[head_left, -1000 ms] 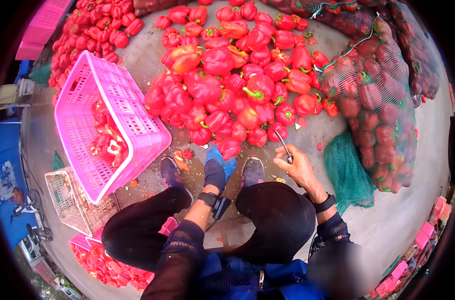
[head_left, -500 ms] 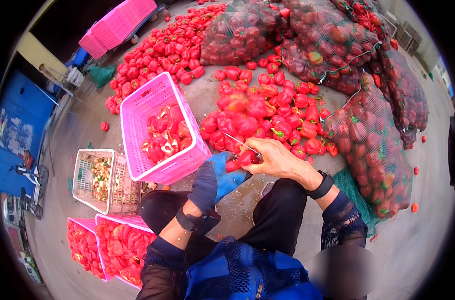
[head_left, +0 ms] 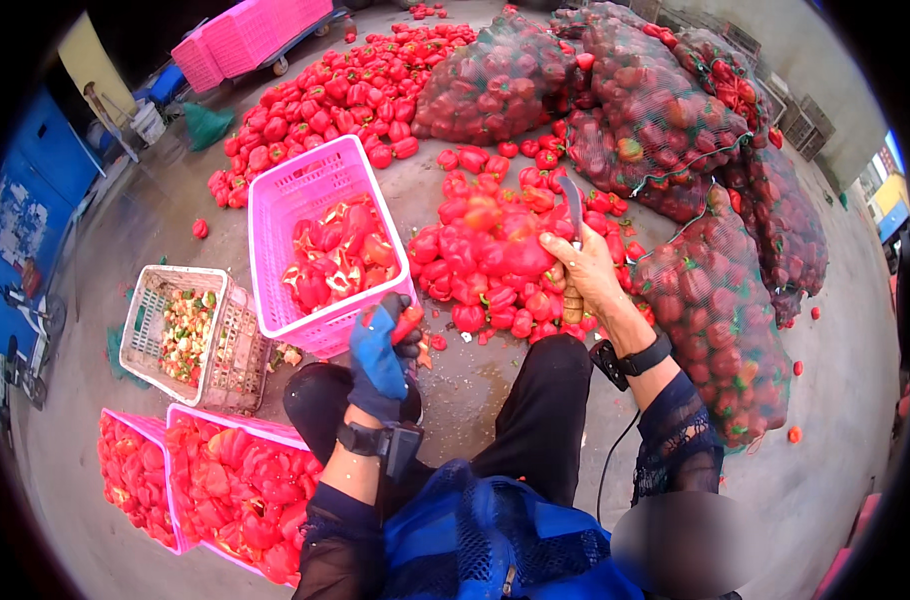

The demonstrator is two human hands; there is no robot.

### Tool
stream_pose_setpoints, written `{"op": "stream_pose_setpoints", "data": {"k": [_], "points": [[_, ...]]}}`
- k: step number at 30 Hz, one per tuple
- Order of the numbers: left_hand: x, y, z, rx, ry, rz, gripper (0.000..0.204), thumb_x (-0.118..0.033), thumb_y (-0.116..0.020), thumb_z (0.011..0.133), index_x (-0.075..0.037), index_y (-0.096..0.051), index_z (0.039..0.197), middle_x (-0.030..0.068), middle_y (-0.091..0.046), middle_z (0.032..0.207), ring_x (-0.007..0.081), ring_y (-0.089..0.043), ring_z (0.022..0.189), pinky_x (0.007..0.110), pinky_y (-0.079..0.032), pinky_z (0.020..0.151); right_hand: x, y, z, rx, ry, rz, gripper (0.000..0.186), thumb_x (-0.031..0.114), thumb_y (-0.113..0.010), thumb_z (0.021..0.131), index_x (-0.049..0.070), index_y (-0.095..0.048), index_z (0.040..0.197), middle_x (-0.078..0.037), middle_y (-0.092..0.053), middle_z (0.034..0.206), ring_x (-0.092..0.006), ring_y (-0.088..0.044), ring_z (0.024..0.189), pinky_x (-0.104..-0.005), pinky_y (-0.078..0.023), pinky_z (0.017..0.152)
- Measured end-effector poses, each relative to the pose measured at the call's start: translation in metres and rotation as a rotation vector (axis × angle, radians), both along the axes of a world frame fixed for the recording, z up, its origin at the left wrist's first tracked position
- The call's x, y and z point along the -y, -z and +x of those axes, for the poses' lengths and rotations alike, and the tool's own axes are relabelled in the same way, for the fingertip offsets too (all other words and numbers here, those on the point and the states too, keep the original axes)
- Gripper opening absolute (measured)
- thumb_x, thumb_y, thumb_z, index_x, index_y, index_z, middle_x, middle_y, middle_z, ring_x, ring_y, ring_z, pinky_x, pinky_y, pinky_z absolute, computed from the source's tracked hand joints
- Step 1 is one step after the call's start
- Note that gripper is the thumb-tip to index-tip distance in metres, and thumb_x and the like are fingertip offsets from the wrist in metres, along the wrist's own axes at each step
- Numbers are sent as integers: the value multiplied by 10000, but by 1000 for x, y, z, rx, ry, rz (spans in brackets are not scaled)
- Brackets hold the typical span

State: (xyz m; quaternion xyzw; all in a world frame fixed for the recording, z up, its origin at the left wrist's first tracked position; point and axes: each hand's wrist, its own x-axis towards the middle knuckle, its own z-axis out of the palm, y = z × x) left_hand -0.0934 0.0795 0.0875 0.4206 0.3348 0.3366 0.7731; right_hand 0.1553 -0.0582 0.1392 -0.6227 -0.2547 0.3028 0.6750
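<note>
My left hand (head_left: 381, 355), in a blue and dark glove, is closed on a red pepper piece (head_left: 407, 322) beside the near corner of a pink basket (head_left: 325, 328), which holds cut red peppers (head_left: 340, 260). My bare right hand (head_left: 585, 268) grips a curved knife (head_left: 574, 205), blade pointing up, over a loose pile of red bell peppers (head_left: 460, 270). A white crate (head_left: 233, 340) of pale and green scraps stands left of the pink basket.
Filled mesh sacks (head_left: 710, 310) lie along the right and back. Another pepper pile (head_left: 325, 95) is behind. Filled pink crates (head_left: 179, 480) are at lower left, stacked pink crates (head_left: 245, 40) on a trolley at back, and a bicycle-like vehicle (head_left: 30, 320) by the blue wall.
My hands met around a pepper half a second ago; now they are apart. The right moved up and right with the knife, the left leftward toward the pink basket with red pepper.
</note>
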Motion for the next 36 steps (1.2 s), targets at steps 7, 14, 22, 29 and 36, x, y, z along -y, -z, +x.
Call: {"op": "stream_pose_setpoints", "data": {"k": [7,14,22,29,36], "points": [[-104,1,-3,245,-151,36,287,-223,-634,907,-74,-631,1152,57,-678,1046,179,-644,874,300,-532,752,-125,-76,-26,178,-291,240,560,243,-738,846,-11,-501,1285,-125,-612,1158,-101,-590,582,-223,-459,469],[-177,76,-21,179,-219,26,278,-252,-592,931,-50,-591,1123,83,-649,992,206,-642,868,336,-550,766,-27,21,52,147,-137,-122,278,216,-644,924,40,-596,1134,-13,-635,737,-52,-501,528,-202,-390,467],[-184,82,27,-370,-440,274,426,-292,-649,916,43,-561,1164,109,-609,1090,174,-579,929,291,-470,867,139,295,83,336,321,-736,253,213,-658,872,52,-624,1064,-74,-663,861,-173,-599,575,-342,-488,543],[-45,165,164,-638,192,629,283,-136,-605,920,26,-600,1151,134,-655,1002,212,-626,926,325,-496,858,76,325,81,366,449,-766,272,198,-666,842,64,-615,1073,-113,-646,987,-314,-638,875,-423,-489,797],[53,270,291,-934,680,1060,761,-337,-744,730,6,-431,1333,275,-529,1255,386,-573,1113,455,-497,889,83,322,103,240,380,-802,286,130,-632,839,7,-573,1090,-125,-666,914,-303,-647,865,-392,-496,787]]}}
